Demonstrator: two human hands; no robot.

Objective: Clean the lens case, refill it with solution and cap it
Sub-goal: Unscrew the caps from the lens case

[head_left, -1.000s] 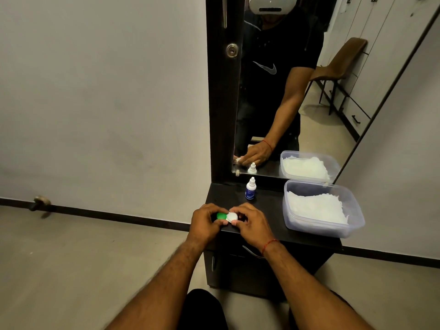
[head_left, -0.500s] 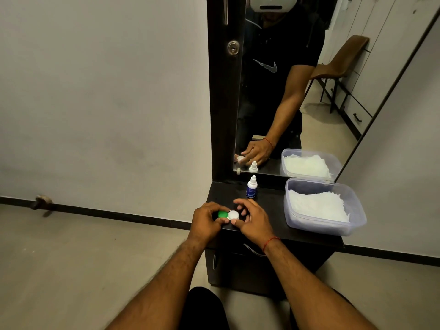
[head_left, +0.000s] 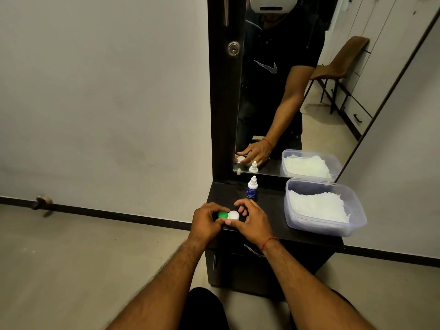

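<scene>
so the lens case [head_left: 228, 215] was sitting low at the front left corner of the dark vanity top [head_left: 269, 206], pinned between both hands. left hand [head_left: 207, 221] had its fingers curled snug around the end with the green cap [head_left: 222, 214], i'd guess just to anchor the case so it wouldn't spin. right hand [head_left: 252, 221] had thumb and forefinger closed narrow around the white cap [head_left: 233, 215], other fingers fanned out of the way, which looked to me like a twisting grip. whether that was loosening or tightening, can't tell.

the solution bottle [head_left: 252, 188] stood upright near the mirror [head_left: 297, 103], cap on, close behind the hands but not touching them, probably parked within easy reach for the refill. the clear plastic tub [head_left: 333, 228] of white tissue [head_left: 319, 208] sat off to the right, well apart from the case, handy for wiping.

count: one case, two caps (one green, one white), one bottle, one tub, two hands. the mirror doubled the bottle and tub, those were only reflections.
</scene>
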